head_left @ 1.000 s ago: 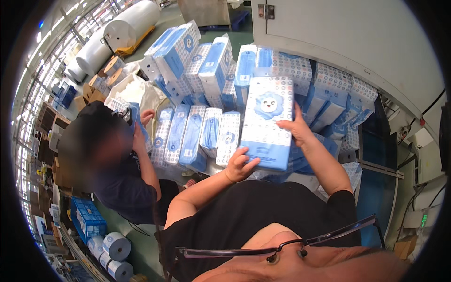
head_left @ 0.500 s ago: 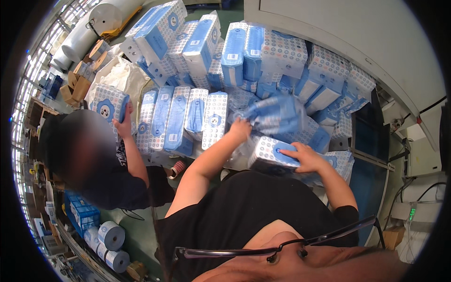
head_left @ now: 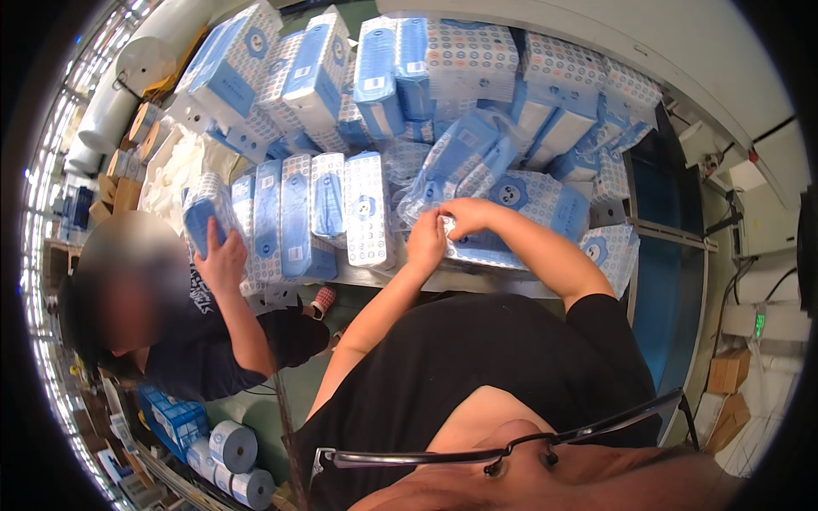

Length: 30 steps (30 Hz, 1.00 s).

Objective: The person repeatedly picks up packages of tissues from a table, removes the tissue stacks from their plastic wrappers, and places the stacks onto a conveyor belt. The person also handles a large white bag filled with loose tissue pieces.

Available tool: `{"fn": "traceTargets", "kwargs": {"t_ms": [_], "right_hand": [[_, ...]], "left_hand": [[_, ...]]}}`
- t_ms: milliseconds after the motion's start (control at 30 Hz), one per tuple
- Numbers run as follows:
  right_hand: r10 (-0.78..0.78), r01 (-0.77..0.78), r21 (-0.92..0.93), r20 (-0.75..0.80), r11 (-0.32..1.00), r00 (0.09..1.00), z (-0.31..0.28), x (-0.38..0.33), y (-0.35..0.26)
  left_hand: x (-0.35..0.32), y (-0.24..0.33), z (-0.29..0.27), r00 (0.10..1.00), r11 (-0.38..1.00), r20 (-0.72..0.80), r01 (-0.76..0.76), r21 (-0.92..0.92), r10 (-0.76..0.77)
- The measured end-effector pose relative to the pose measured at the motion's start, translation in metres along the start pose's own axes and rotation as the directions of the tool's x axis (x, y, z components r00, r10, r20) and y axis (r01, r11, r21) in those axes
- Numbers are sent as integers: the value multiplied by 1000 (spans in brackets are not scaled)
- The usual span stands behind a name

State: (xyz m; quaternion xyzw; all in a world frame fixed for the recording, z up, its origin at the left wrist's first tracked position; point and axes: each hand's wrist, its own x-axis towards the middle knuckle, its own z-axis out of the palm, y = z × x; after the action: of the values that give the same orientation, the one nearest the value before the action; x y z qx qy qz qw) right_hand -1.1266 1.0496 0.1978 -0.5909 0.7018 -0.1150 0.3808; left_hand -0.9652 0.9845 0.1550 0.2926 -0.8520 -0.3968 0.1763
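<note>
A crinkled blue-and-white plastic bag (head_left: 464,162) leans upright before me, its clear film edge toward my body. My left hand (head_left: 426,243) pinches that near edge. My right hand (head_left: 470,219) is right beside it, fingers closed on the same edge, the fingertips of both hands nearly touching. Below my right forearm lies a blue-and-white wrapped pack (head_left: 486,253), partly covered by my arm. Behind it is another patterned pack (head_left: 538,198) with a round animal picture. Left of my hands stands an upright white dotted pack (head_left: 366,234).
Several blue-and-white packs (head_left: 296,213) stand in rows on a metal table (head_left: 362,274). Taller packs (head_left: 473,68) are stacked behind. On the left a co-worker's hand (head_left: 223,264) holds a pack (head_left: 209,209). A blue-panelled metal frame (head_left: 673,281) borders the right side.
My right hand has left the near pack and moved left to the bag's edge beside my left hand. The bag now stands up more. The co-worker's pack has turned.
</note>
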Motion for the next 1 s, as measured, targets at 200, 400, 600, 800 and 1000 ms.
{"fn": "traceTargets", "kwargs": {"t_ms": [200,400,600,800,1000], "right_hand": [[355,-338,-109,295,935,887,-37,-137,93],[308,-313,-29,-117,949,944,-31,-232,119],[173,-183,-9,-277,983,945,16,-153,113],[181,-294,-130,-541,947,822,-1,-103,117],[187,-345,-134,-635,929,749,-18,-71,139]], "left_hand": [[-7,3,-7,985,970,-83,-134,202,153],[-18,49,-6,887,863,-215,-298,409,408],[-36,120,38,762,688,333,-646,331,555],[-63,115,49,768,740,315,-632,229,558],[-98,102,-6,739,770,438,-621,146,512]]}}
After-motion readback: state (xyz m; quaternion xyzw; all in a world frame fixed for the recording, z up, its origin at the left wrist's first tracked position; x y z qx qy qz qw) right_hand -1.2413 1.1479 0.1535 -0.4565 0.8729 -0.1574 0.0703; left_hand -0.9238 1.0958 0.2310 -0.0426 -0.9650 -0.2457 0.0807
